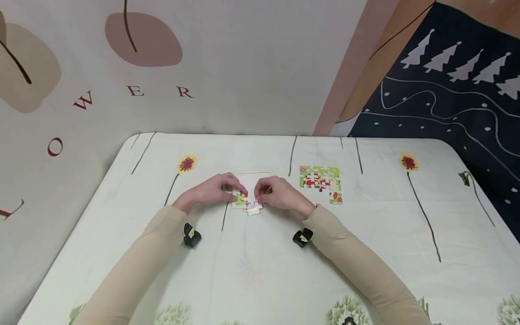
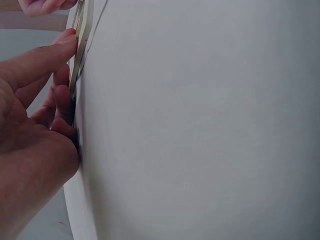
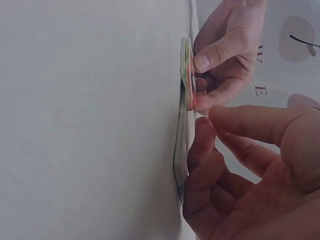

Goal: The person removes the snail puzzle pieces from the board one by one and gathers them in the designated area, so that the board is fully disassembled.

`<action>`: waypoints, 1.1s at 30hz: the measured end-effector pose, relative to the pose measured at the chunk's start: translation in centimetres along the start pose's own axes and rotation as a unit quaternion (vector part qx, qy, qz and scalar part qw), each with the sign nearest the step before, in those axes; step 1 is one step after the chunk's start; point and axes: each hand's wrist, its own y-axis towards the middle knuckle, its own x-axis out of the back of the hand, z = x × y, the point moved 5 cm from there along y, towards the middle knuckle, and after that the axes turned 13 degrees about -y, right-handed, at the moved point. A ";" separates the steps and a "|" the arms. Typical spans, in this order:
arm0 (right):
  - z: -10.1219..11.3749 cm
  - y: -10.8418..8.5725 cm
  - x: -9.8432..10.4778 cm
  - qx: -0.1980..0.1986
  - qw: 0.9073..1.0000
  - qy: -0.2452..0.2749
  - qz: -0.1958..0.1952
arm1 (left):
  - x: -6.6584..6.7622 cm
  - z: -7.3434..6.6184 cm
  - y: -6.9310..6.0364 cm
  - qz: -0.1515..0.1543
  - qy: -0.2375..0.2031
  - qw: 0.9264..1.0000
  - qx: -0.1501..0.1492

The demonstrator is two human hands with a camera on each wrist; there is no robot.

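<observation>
A pale puzzle board [image 1: 253, 178] lies flat on the table between both hands. My left hand [image 1: 215, 189] reaches over its left side and pinches a green and red puzzle piece [image 1: 241, 198] with thumb and fingers; the same piece [image 3: 188, 75] shows edge-on in the right wrist view. Close on the other side is my right hand [image 1: 280, 193], fingers curled and thumb tip near the index tip; whether anything sits between them is hidden. A pink and white puzzle piece [image 1: 253, 209] lies over the board's lower edge, just below the right fingertips.
To the right lies a group of joined puzzle pieces [image 1: 331, 172], green, red and white, with a piece with red shapes [image 1: 336, 197] at its lower right corner. The white tablecloth [image 1: 243, 271] has printed flowers. A wall [image 1: 243, 90] stands behind the table.
</observation>
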 end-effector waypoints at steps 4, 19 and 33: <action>0.1 0.1 -0.2 0.005 1.000 -0.019 0.018 | 0.0 -0.1 0.1 0.002 0.000 1.000 -0.002; 0.0 -0.3 -0.1 0.020 0.999 -0.019 0.021 | -0.1 -0.2 -0.1 -0.001 0.004 1.000 -0.004; -1.9 -2.2 2.9 0.000 0.999 0.046 -0.027 | -0.1 -0.2 -0.1 0.001 0.010 1.000 0.003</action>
